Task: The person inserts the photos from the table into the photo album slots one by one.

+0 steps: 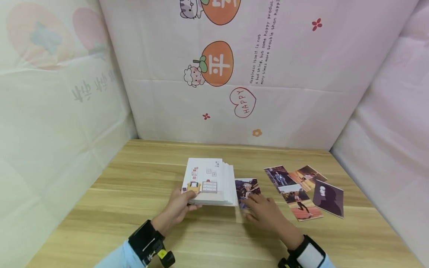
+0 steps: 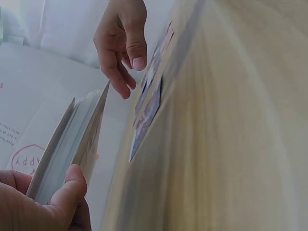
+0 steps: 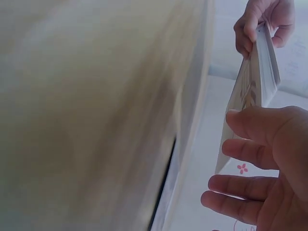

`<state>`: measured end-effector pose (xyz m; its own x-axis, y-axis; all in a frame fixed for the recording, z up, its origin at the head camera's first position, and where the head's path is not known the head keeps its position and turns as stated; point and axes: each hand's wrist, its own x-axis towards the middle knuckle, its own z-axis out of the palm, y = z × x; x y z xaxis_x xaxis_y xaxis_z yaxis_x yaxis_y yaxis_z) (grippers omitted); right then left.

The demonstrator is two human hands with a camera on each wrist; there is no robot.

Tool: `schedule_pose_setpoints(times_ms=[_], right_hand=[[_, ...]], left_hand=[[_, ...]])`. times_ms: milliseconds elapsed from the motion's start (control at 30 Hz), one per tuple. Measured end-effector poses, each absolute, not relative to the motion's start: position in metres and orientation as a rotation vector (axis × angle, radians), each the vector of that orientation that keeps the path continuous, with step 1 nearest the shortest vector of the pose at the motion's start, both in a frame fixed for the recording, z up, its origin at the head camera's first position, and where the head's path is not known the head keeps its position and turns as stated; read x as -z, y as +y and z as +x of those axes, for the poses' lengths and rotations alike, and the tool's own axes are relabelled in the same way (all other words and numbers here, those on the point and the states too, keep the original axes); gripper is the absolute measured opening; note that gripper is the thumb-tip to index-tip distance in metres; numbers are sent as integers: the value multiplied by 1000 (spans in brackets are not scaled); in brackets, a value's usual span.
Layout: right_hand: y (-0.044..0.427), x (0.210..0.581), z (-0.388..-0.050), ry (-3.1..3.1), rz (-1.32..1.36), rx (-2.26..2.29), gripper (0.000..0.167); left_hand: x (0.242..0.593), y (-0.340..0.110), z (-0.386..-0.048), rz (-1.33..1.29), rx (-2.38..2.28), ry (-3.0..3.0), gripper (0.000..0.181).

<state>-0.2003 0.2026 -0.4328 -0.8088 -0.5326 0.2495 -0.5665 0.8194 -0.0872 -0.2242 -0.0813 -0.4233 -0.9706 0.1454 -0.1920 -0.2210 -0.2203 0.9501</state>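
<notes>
A white photo album (image 1: 204, 167) with a drawn room on its cover is held above the table by my left hand (image 1: 175, 206). The thumb lies on the cover and the fingers go underneath; in the left wrist view the album (image 2: 91, 130) is seen edge-on, its covers slightly apart. Just right of it lies a photo (image 1: 244, 185) of a person, partly hidden by my right hand (image 1: 268, 216). The right hand's fingers are spread and relaxed over the photo's lower edge; whether they touch it I cannot tell. Nothing is between them in the right wrist view.
Several more photos lie at the right: one of standing people (image 1: 279, 175), an orange-toned one (image 1: 303, 181), a runner (image 1: 301, 204) and a dark purple one (image 1: 330, 201), partly overlapping. The wooden table (image 1: 117, 208) is bounded by white printed cloth walls (image 1: 167, 111).
</notes>
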Motion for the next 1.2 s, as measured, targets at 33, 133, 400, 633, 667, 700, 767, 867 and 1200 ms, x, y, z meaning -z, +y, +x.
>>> schedule_pose_setpoints(times_ms=[33,133,400,633,667,700,767,867,1200], right_hand=[[205,434,-198,-2799,853,-238,38],[211,436,-193,-2817,854,-258,37],[221,437,-187,-2862,859,-311,39],[221,436,-186,-2893,863,-352,39],[221,436,-186,-2892,863,-352,39],[221,436,-186,-2890,863,-352,39],[221,435,-186,-2885,863,-350,39],[222,434,-186,-2881,865,-344,39],[224,433,-186,-2905,875,-416,43]], left_hand=[[425,-82,-221,-86,-2274,1794,48],[429,-82,-213,-60,-2241,1793,49],[440,-81,-200,-38,-2200,1780,53],[444,-81,-197,-9,-2168,1818,55],[444,-81,-197,-7,-2159,1830,55],[444,-81,-197,-1,-2151,1842,55],[444,-80,-196,-32,-2128,1890,57],[443,-79,-197,-90,-2065,1966,59],[445,-84,-197,70,-1749,2274,57]])
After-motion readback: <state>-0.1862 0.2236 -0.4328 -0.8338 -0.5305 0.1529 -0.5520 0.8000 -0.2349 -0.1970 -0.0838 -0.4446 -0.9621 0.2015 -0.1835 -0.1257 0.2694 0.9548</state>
